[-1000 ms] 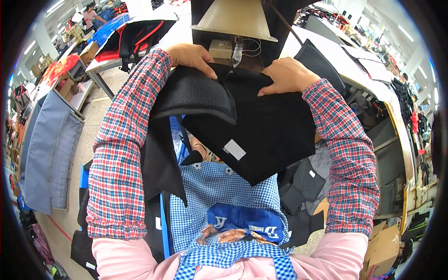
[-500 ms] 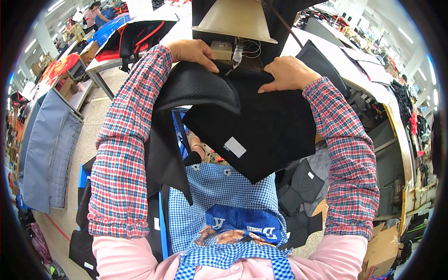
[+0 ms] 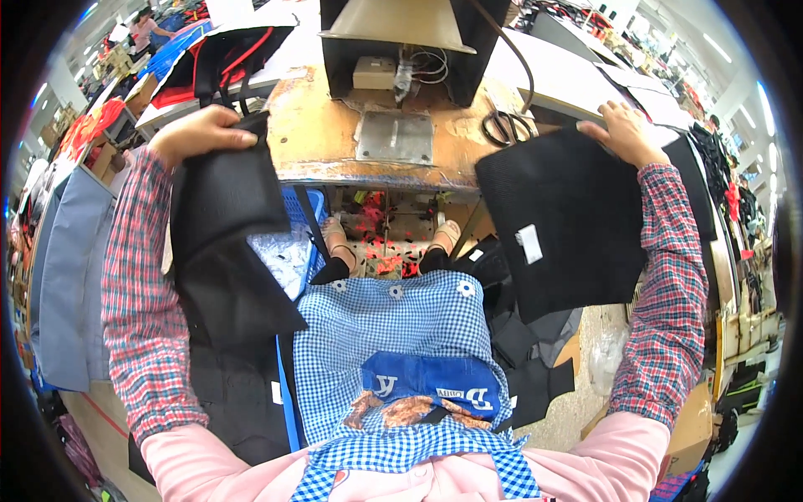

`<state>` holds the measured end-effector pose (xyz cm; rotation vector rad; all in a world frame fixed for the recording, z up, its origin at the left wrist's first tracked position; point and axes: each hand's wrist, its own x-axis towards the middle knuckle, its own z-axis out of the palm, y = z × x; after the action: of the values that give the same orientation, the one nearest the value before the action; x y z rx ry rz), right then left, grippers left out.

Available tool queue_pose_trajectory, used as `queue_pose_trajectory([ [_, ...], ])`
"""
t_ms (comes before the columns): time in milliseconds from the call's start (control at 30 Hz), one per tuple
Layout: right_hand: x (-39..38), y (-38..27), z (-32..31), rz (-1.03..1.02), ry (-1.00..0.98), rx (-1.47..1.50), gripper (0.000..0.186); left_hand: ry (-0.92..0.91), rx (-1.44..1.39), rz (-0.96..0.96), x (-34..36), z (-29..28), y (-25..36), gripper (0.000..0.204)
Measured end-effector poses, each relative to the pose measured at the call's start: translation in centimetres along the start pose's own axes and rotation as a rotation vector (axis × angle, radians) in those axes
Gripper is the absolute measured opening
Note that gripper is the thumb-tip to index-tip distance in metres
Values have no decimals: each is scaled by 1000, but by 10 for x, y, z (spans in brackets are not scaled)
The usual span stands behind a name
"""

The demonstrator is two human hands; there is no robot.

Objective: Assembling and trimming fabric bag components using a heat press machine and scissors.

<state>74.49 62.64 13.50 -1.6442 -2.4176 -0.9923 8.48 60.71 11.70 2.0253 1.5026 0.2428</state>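
My left hand [image 3: 205,134] is closed on the upper edge of a black fabric piece [image 3: 230,192], which hangs down on the left with a folded, pointed lower part. Out to the right, my right hand [image 3: 626,134] pinches the top corner of a separate black fabric panel [image 3: 577,226]. That panel hangs flat and bears a small white label [image 3: 529,244]. A wide gap lies between the two pieces, and through it the wooden workbench [image 3: 309,125] shows, with a metal plate [image 3: 395,138] set in its top.
Black-handled scissors [image 3: 506,128] lie on the bench beside a machine with a cream shade [image 3: 397,25]. Below stands a blue basket [image 3: 311,205]. Dark fabric pieces [image 3: 535,393] are at my lower right, with a cardboard box [image 3: 690,427] farther out. Red and black scraps litter the floor.
My hands have moved apart, left hand to the left and right hand to the right, each carrying a black piece. The bench top, metal plate and scissors have come into sight between them.
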Motion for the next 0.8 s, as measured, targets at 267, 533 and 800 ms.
queue_pose_trajectory([
  [267,53,-137,110,304,-187,597,32,99,-7,166,-50,140,60,43],
  [533,51,-157,105,550,-128,746,51,214,-248,229,-59,221,71,38],
  [800,-115,-288,-42,310,-425,1910,45,228,-292,208,-60,239,73,40],
])
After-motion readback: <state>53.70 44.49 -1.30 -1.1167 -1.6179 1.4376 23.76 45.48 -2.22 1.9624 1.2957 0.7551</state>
